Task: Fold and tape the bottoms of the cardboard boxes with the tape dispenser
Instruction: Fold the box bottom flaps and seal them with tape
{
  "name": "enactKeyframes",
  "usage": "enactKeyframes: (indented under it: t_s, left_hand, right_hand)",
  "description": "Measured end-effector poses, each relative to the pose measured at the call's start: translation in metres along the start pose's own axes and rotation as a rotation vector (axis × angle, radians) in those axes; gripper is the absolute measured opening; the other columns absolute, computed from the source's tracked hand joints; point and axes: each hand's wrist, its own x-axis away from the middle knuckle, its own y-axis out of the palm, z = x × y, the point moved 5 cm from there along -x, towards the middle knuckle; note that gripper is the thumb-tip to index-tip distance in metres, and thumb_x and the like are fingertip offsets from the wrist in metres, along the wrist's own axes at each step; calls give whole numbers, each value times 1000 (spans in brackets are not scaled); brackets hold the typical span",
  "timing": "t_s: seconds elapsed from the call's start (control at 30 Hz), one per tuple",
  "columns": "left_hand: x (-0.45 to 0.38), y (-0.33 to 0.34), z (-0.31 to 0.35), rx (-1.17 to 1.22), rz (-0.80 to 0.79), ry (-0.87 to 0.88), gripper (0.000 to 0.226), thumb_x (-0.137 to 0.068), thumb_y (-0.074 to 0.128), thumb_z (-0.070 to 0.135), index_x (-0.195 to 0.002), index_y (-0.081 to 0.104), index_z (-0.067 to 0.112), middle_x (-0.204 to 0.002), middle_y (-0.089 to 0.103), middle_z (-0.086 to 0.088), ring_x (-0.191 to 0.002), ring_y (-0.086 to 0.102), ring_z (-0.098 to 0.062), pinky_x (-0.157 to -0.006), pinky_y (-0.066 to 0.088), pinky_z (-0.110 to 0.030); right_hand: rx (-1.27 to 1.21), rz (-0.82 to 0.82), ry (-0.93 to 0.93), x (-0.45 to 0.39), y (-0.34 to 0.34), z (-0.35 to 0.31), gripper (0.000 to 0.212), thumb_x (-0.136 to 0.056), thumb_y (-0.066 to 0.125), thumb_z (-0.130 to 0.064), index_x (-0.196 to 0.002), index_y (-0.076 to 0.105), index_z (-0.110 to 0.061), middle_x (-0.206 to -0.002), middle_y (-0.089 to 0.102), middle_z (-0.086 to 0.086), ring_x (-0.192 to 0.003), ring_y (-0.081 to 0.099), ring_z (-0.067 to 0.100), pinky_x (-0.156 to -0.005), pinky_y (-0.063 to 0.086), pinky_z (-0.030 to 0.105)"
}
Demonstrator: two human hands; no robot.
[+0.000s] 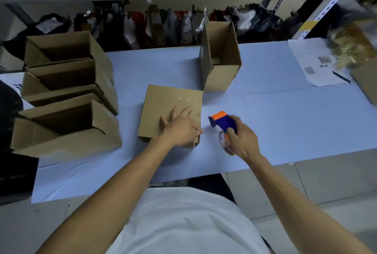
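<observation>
A cardboard box (163, 102) lies bottom-up in the middle of the blue table (285, 123), its flaps folded flat with a strip of clear tape shining across them. My left hand (181, 126) presses flat on the box's near right part, fingers spread. Just right of the box, my right hand (242, 139) grips a blue and orange tape dispenser (221, 121) by its handle, with the orange end pointing toward the box edge. The tape roll (224, 141) shows below my fingers.
Three open boxes (67, 98) stand stacked in a row at the left. Another open box (221, 57) stands upright behind the middle one. Printed papers (314, 61) and a pen lie at the right, beside a carton edge (365, 82). Shelves of bagged goods (163, 25) line the back.
</observation>
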Motion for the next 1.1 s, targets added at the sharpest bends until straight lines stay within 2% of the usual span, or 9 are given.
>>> enactKeyframes:
  t_s: [0.1,0.2,0.3,0.43,0.53,0.73,0.83,1.0,1.1]
  left_hand:
    - [-6,-15,7,208,111,56,32,-94,52,27,-121,67,35,-143,51,3,-137,37,-23,-113,30,-42]
    - [-12,-19,15,672,122,-51,42,-93,53,21,-135,55,16,-126,61,-17,-107,62,-27,-93,47,-39]
    - [-21,-18,20,838,83,-112,25,-96,51,19,-114,61,5,-100,59,-26,-80,60,-16,-78,49,-31]
    - [-26,-14,21,966,11,-132,19,-97,57,17,-107,65,3,-103,69,-12,-97,68,-20,-88,57,-33]
    - [-26,-19,23,939,34,-119,8,-95,60,13,-98,68,12,-100,69,-8,-97,68,-20,-88,58,-35]
    - [-31,-25,22,880,106,-171,15,-92,64,9,-81,67,18,-87,69,-3,-85,68,-17,-77,59,-29]
    - [-36,-25,19,799,169,-229,20,-94,60,10,-76,64,18,-80,65,0,-73,61,-11,-64,50,-20]
    - [-43,-23,15,642,221,-277,32,-93,53,5,-61,57,11,-64,50,-2,-66,43,-18,-60,36,-24]
    - [-40,-33,-9,622,295,-334,22,-94,58,11,-78,68,-1,-71,64,-10,-66,50,-18,-62,40,-26]
  right_hand:
    - [-105,19,53,10,-17,1,55,-76,63,-55,-121,45,-31,-90,65,-8,-77,61,14,-65,48,29]
    - [-322,-77,-11,19,-27,-4,39,-71,70,-46,-101,48,-34,-81,67,-9,-65,63,10,-55,45,24]
    - [-433,-129,-96,24,-38,-14,38,-70,71,-45,-99,48,-42,-88,66,-12,-72,64,8,-57,51,23]
    - [-324,-118,-160,20,-45,-20,47,-76,77,-50,-109,46,-37,-102,60,-16,-87,62,6,-68,55,24]
    - [-291,-121,-179,14,-45,-18,48,-77,79,-47,-110,46,-35,-101,60,-15,-85,62,8,-69,56,29]
    - [-119,-84,-252,2,-44,-20,45,-75,70,-56,-103,42,-35,-87,60,-16,-72,59,8,-60,51,30]
    - [-17,-86,-265,-6,-43,-26,47,-74,72,-57,-103,41,-37,-87,59,-17,-72,60,7,-61,52,28]
    - [52,-123,-343,-22,-44,-35,45,-77,74,-51,-108,47,-33,-95,59,-13,-78,59,10,-65,52,30]
    - [113,-158,-352,-30,-57,-17,41,-77,75,-47,-105,47,-36,-92,59,-14,-76,57,11,-63,48,28]
